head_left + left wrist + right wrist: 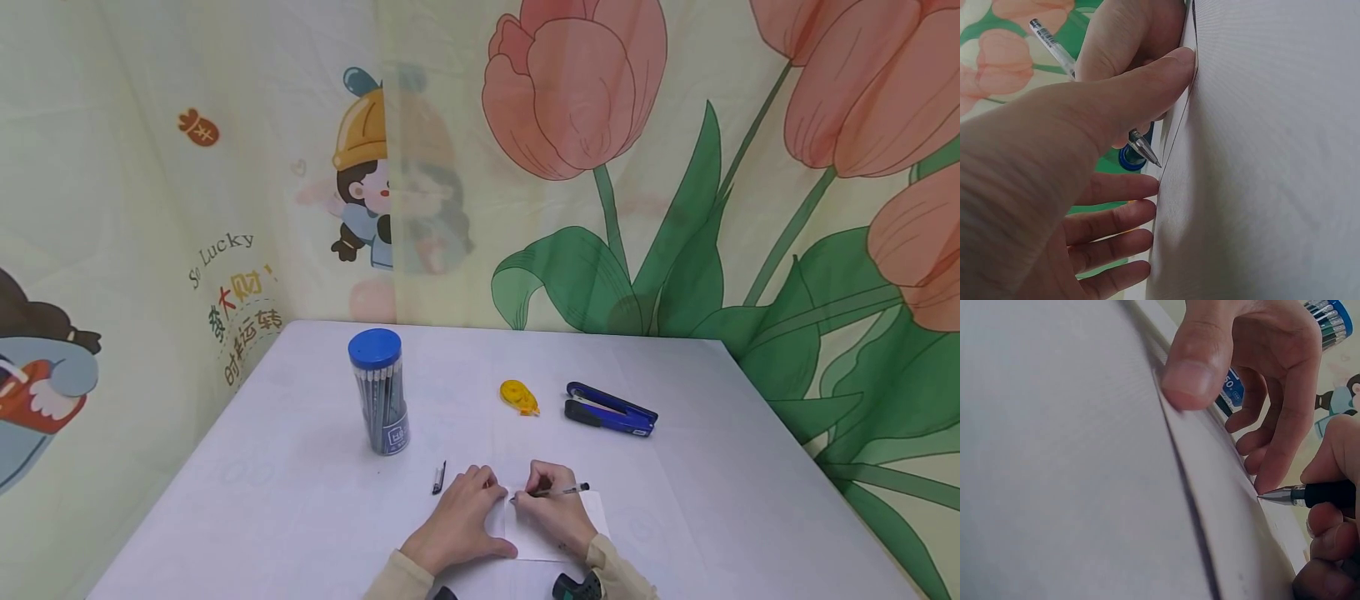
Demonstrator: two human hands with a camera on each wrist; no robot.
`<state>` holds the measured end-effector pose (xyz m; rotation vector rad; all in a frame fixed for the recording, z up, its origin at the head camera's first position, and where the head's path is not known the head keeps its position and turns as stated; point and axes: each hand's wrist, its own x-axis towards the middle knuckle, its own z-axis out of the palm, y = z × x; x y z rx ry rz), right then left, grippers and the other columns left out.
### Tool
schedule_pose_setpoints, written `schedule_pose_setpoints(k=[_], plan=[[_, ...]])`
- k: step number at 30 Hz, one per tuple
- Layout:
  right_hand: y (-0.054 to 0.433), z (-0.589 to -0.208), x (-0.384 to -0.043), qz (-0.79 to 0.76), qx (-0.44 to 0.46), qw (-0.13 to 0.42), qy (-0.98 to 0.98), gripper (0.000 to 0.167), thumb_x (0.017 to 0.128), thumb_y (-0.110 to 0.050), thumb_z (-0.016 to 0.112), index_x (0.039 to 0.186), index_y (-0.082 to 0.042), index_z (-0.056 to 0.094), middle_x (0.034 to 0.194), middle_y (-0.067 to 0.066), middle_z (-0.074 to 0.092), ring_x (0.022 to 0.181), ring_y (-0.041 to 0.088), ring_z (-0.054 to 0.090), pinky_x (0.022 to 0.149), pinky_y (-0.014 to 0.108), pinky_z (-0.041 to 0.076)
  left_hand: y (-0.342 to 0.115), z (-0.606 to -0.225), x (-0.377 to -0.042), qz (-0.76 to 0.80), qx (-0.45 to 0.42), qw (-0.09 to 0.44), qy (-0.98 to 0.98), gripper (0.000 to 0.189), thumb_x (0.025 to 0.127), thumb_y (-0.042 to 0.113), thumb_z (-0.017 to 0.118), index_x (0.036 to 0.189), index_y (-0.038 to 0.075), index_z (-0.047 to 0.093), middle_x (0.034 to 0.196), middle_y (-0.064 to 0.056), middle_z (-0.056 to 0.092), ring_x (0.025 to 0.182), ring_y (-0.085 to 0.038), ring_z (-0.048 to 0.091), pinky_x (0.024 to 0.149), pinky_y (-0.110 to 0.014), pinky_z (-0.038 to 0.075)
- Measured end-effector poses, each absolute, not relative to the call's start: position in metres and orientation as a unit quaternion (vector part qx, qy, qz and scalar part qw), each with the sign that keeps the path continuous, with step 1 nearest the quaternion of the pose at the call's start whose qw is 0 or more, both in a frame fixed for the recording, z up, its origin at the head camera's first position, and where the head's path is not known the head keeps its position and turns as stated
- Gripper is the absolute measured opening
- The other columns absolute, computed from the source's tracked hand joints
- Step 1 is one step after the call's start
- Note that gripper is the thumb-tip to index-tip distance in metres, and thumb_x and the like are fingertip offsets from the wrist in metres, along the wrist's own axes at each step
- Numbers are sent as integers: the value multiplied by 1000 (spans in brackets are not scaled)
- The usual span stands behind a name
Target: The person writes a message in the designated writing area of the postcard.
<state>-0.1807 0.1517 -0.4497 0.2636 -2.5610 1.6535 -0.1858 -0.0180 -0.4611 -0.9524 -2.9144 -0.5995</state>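
Observation:
A small piece of white paper (534, 546) lies on the table before me, with a few small dark marks near its lower right. My right hand (553, 510) grips a clear-barrelled pen (572, 489) with a black grip. In the right wrist view the pen's metal tip (1275, 495) meets the paper near its far edge. My left hand (463, 518) presses on the paper's left side, fingers spread and thumb at the near edge. Its index fingertip is close beside the pen tip. Left of that hand lies the pen's clear cap (438, 479).
A clear tub of pencils (384, 408) with a blue lid stands at the back left of the white table (262, 492). Beyond the paper lie a yellow correction tape (517, 395) and, to its right, a blue stapler (611, 412). Printed curtains hang behind the table.

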Motion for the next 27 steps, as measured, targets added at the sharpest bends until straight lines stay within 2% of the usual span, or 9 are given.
schedule_pose_setpoints(k=[7, 27], plan=[[153, -453, -182, 539, 88, 45, -837, 18, 68, 9, 66, 65, -1, 52, 62, -4, 51, 60, 3, 46, 61, 18, 37, -18, -461, -186, -190, -301, 7, -934, 67, 61, 57, 83, 107, 10, 72, 94, 6, 51, 85, -9, 41, 77, -25, 39], [153, -452, -181, 540, 94, 38, -836, 18, 69, 8, 68, 65, 0, 52, 64, -3, 53, 61, 4, 48, 62, 18, 39, -18, -459, -185, -193, -300, 1, -934, 67, 61, 57, 83, 108, 10, 71, 95, 7, 51, 86, -9, 41, 77, -25, 39]])
